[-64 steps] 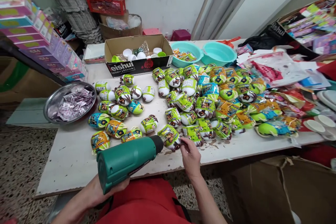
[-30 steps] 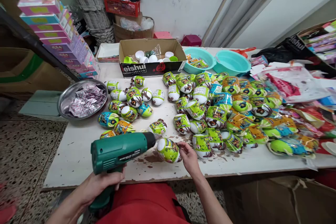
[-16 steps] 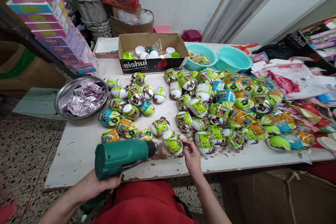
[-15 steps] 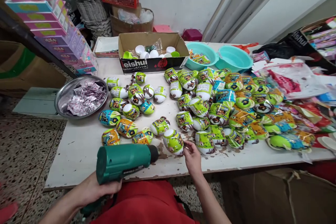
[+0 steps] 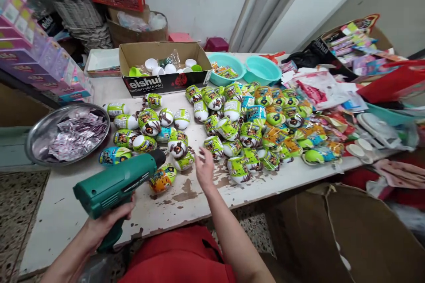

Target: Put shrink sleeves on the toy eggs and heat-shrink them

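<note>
My left hand (image 5: 114,217) is wrapped round the handle of a green heat gun (image 5: 114,182), whose dark nozzle points up and right over the wrapped eggs. My right hand (image 5: 204,167) is held over the white table (image 5: 186,212) with its fingers apart and nothing in them. Just left of its fingertips lie a green-and-white wrapped egg (image 5: 178,143) and another green one (image 5: 184,160). An orange wrapped egg (image 5: 162,178) lies below the nozzle. To the right of my right hand is a large group of wrapped eggs (image 5: 251,134).
A metal bowl of small sachets (image 5: 29,139) stands at the left. Behind are an open carton with egg shells (image 5: 142,85) and two turquoise basins (image 5: 229,83). Stacked boxes (image 5: 43,64) rise back left; bags and packaging (image 5: 318,86) cover the right side.
The view has turned right. My right hand has moved away from the egg near it and opened; that egg now sits among the left group. The heat gun's nozzle has tilted up.
</note>
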### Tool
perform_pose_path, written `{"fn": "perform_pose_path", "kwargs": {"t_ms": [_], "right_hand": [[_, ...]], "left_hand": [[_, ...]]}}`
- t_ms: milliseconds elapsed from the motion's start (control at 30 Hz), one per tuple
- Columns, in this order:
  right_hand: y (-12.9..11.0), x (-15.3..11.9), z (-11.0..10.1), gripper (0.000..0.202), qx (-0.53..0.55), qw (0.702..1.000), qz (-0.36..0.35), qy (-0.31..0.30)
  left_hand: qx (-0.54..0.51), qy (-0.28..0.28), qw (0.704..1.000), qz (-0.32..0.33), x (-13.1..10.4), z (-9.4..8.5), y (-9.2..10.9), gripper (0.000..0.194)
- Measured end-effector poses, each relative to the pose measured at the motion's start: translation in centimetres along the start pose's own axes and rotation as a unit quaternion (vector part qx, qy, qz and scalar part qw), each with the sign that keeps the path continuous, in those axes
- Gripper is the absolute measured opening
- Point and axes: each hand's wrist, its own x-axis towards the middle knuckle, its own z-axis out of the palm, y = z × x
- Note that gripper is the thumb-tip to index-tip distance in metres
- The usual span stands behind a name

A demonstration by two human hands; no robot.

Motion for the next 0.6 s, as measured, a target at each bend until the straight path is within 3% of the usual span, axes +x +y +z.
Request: {"fn": "perform_pose_path", "kwargs": {"t_ms": [100, 167, 267, 367, 500, 600], "right_hand": [[2.4, 1.4, -5.2, 0.041, -0.204, 0.976, -0.076, 0.029], [4.3, 2.7, -7.7, 0.050, -0.321, 0.942, -0.093, -0.007], [6.0, 4.2, -9.3, 0.051, -0.432, 0.893, -0.080, -0.094], [6.5, 4.7, -9.5, 0.038, -0.477, 0.867, -0.057, -0.134], [7.1, 4.8, -10.3, 0.023, -0.455, 0.879, -0.077, -0.118], [7.4, 4.9, -11.3, 0.027, -0.409, 0.905, -0.077, -0.091]], "left_hand": [[-0.006, -0.003, 1.000, -0.012, -0.7, 1.4, -0.7, 0.026], [-0.016, -0.007, 1.000, -0.011, -1.1, 2.5, -0.6, 0.024], [-0.018, -0.030, 0.999, -0.006, -1.4, 4.5, -0.2, 0.021], [0.006, -0.055, 0.998, 0.000, -0.8, 7.6, 0.4, 0.021], [0.053, -0.066, 0.996, 0.024, 1.4, 12.7, 1.4, 0.019], [0.084, -0.059, 0.994, 0.028, 3.1, 15.5, 2.0, 0.014]]}}
